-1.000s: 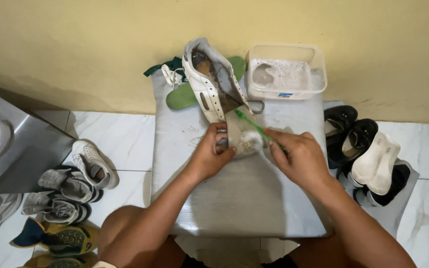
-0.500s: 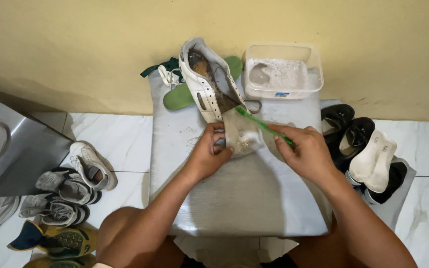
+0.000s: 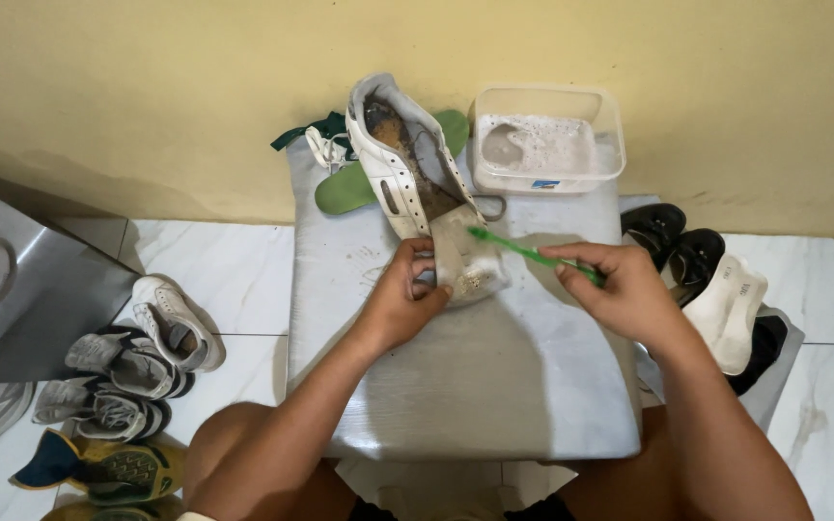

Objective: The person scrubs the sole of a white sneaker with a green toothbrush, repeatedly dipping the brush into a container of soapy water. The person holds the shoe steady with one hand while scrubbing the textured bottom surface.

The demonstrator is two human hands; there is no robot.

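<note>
Scrubbing step: left hand (image 3: 403, 304) fingers grip white sneaker (image 3: 417, 183) toe on tabletop (image 3: 475, 386); right hand (image 3: 625, 294) fingers pinch green toothbrush (image 3: 533, 256), bristles at toe; next likely needs short firm strokes.

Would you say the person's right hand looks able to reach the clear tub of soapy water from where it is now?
Probably yes: the right hand holds only the green toothbrush, and the clear tub sits just beyond it with bare tabletop between.
</note>
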